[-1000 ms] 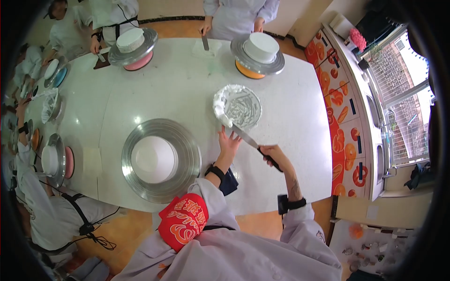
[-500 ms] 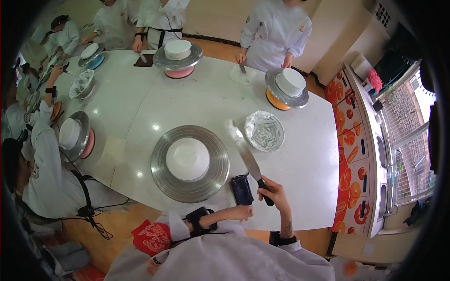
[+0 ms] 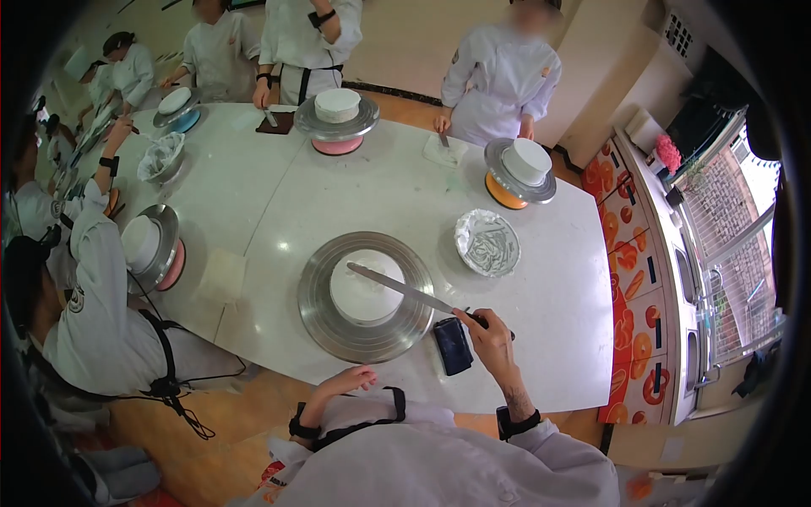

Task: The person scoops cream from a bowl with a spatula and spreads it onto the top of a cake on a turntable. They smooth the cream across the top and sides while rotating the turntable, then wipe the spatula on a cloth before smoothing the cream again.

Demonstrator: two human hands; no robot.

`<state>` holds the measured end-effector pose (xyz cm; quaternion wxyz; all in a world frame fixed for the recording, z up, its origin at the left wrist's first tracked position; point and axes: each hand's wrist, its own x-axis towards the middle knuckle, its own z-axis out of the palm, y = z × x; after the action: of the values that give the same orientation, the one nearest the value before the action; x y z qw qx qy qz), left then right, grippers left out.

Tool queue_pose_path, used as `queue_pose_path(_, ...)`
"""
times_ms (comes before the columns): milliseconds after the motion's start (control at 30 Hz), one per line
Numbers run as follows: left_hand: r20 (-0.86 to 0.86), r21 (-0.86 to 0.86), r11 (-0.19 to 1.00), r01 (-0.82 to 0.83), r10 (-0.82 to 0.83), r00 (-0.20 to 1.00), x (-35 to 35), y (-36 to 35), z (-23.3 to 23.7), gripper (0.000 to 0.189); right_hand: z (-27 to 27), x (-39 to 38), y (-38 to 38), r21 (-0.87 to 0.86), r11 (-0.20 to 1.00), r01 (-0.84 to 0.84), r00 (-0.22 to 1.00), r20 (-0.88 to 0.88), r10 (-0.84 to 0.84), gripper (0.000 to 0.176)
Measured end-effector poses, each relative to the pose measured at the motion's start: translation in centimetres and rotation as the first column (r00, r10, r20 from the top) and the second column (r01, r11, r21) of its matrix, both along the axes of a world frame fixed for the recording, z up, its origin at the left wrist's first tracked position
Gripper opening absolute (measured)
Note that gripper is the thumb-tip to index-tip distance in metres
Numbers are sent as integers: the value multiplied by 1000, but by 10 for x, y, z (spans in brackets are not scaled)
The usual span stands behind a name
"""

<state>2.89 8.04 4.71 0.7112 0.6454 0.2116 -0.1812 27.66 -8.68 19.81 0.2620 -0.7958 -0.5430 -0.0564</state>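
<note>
My right hand (image 3: 490, 340) is wrapped round the black handle of a long icing spatula (image 3: 404, 289). Its blade points left and lies across the top of a round white-frosted cake (image 3: 363, 309) in this view. That cake sits on a metal cake turntable (image 3: 317, 325) in front of me. Below the turntable, near the table's front edge, my left hand (image 3: 348, 380) hovers with loosely bent fingers and nothing in it. A dark, wallet-like object (image 3: 453, 346) lies on the table just left of my right hand.
A white bowl smeared with cream (image 3: 488, 243) stands behind my right hand on the white table (image 3: 541, 338). Other frosted cakes on turntables (image 3: 519, 173) are spread around the table. Several people in white coats (image 3: 507, 80) stand around it. Counters (image 3: 646, 279) run along the right wall.
My right hand has swung the spatula leftward, from beside the bowl to over the cake. My left hand has moved left, away from the right one, and its fingers have loosened.
</note>
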Motion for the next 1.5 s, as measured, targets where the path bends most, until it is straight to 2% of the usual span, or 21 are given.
queue_pose_path(33,-41,11,1000,-21,21,999,-4,1,-4,29,-1,-1,1,1,1000,1,1000,3,-1,47)
queue_pose_path(100,-30,40,998,-46,47,998,-10,1,-18,30,-2,-2,3,17,1000,6,985,173,-9,53)
queue_pose_path(233,-77,105,992,-69,78,994,-18,8,-2,33,-1,-6,3,27,999,35,979,199,-40,57)
queue_pose_path(533,-34,126,981,-145,150,988,-37,30,-36,34,0,-16,5,74,990,122,969,209,-135,51)
queue_pose_path(600,-40,44,967,-252,254,966,-39,35,-42,39,1,-18,5,80,987,138,966,208,-152,50)
queue_pose_path(633,-37,48,968,-246,248,968,-39,37,-43,39,1,-18,6,83,986,142,966,208,-157,50)
queue_pose_path(700,-10,144,917,-372,377,926,-38,40,-43,45,-1,-19,5,67,987,147,968,196,-157,52)
queue_pose_path(733,-9,146,917,-371,376,927,-38,42,-43,45,-1,-19,4,47,988,145,971,184,-152,54)
queue_pose_path(800,70,57,847,-528,524,849,-37,45,-44,46,1,-20,3,30,989,148,973,173,-150,54)
queue_pose_path(833,69,56,848,-527,524,849,-37,46,-43,46,2,-20,2,11,989,149,975,163,-149,53)
queue_pose_path(900,107,34,758,-651,645,757,-36,49,-40,38,3,-22,-3,-11,989,145,982,122,-143,52)
queue_pose_path(933,106,34,759,-650,644,758,-37,51,-36,38,4,-22,-6,-31,990,139,987,81,-137,51)
queue_pose_path(1000,135,-19,685,-728,723,677,-39,54,-30,28,2,-25,-13,-19,988,150,987,63,-149,49)
queue_pose_path(1033,136,-19,687,-726,721,679,-39,57,-23,28,2,-25,-15,-6,987,159,986,45,-159,47)
queue_pose_path(1100,148,-126,619,-775,785,602,-38,60,-10,19,6,-26,-19,15,985,172,985,21,-173,45)
queue_pose_path(1167,147,-117,604,-789,796,587,-39,64,-6,18,8,-31,-22,34,981,193,981,-7,-193,43)
queue_pose_path(1233,148,-111,590,-799,805,574,-37,66,-10,18,10,-34,-23,124,968,219,973,-105,-206,42)
queue_pose_path(1300,147,-151,519,-841,854,500,-35,69,-21,15,11,-37,-22,139,962,236,965,-153,-215,43)
queue_pose_path(1333,148,-152,523,-839,851,504,-33,69,-21,15,12,-38,-21,153,957,248,955,-202,-216,44)
queue_pose_path(1400,136,-168,409,-897,911,389,-30,68,-21,18,12,-39,-20,179,952,248,957,-199,-212,45)
queue_pose_path(1500,151,-156,367,-917,926,345,-27,71,-15,23,11,-39,-20,205,948,242,960,-191,-204,46)
